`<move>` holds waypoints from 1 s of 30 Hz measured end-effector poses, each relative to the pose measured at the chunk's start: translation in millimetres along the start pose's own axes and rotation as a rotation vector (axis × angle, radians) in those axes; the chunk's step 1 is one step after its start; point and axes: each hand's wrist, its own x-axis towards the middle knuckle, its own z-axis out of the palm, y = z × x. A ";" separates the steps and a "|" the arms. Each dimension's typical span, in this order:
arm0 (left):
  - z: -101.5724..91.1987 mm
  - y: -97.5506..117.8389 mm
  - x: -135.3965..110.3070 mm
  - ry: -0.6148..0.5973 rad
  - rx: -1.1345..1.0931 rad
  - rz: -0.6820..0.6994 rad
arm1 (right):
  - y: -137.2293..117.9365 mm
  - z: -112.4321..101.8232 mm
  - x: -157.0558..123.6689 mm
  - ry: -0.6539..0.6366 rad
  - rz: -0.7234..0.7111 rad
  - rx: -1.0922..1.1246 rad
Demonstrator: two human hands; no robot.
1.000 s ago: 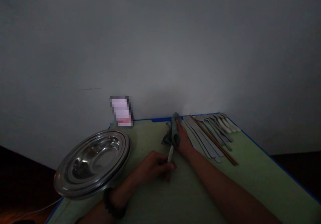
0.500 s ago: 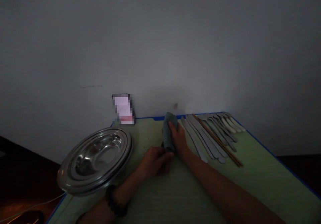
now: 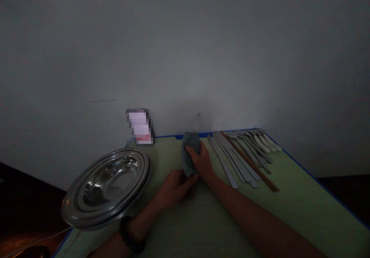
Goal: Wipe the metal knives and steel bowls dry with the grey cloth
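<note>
My right hand is closed around a folded grey-green cloth, its thumb lying across the front. A slim, pale metal piece of cutlery rises from behind the cloth against the wall; its kind is hard to tell in the dim light, and most of it is hidden. My left hand is closed at the bottom of the cloth, where the cutlery's lower end seems to be, though the fingers cover it. Just right of my right hand lie several metal table knives in a row, with wooden chopsticks beside them.
Spoons and forks, then pale-handled cutlery, continue the row to the right. Stacked steel basins stand at the left. A phone with a blurred screen leans on the wall. The green table has blue edging.
The cloth and my right hand have shifted slightly left and down, and the cloth now covers the dark lower end seen before. The whole view has also drifted a little.
</note>
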 end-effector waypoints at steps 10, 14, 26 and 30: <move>-2.6 -4.3 4.0 0.012 -0.003 -0.007 | 2.0 0.6 1.1 0.026 0.010 -0.031; -2.3 -7.0 5.3 -0.027 -0.092 -0.037 | 1.0 1.2 1.2 0.027 0.014 -0.008; 4.6 -9.0 8.1 0.078 -0.043 0.010 | -1.8 0.1 1.3 0.030 0.018 0.100; 4.9 -4.1 8.1 0.116 -0.035 -0.016 | -2.6 -0.1 0.3 0.029 0.010 0.113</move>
